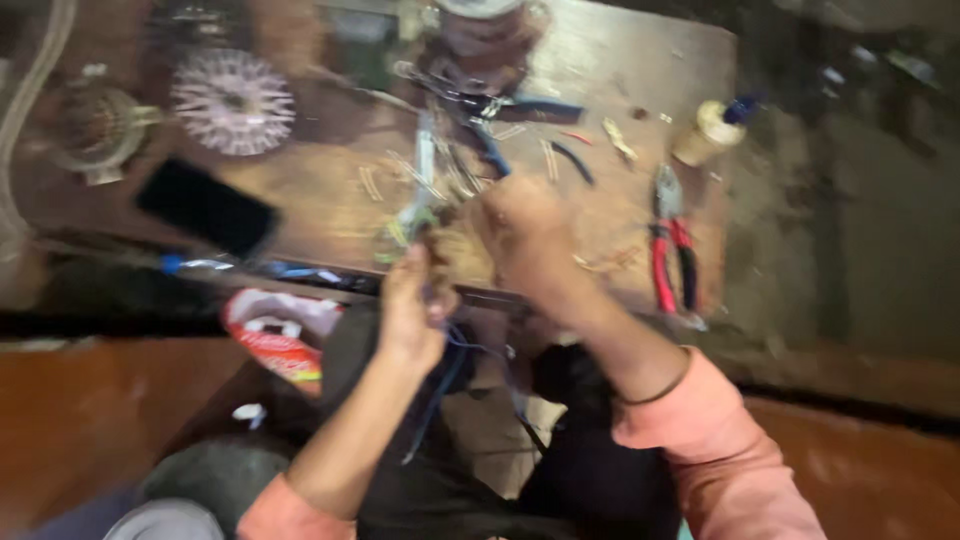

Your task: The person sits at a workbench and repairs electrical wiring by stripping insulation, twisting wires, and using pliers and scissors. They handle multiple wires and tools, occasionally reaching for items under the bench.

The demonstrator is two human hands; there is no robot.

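Left hand [412, 305] is clamped on the wires [440, 350], right hand [522, 235] closed at their tip: best twisted slowly, bundle braced on the counter [330, 190].

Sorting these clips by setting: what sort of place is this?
Probably a small repair workshop: a worn wooden workbench with red-handled pliers, blue-handled pliers, and a finned round fan part.

Red-handled pliers [672, 262], pink sleeve [725, 462]

Both forearms reach forward in pink sleeves — left hand [412, 305] closed, right hand [522, 238] curled just beside it, blurred.
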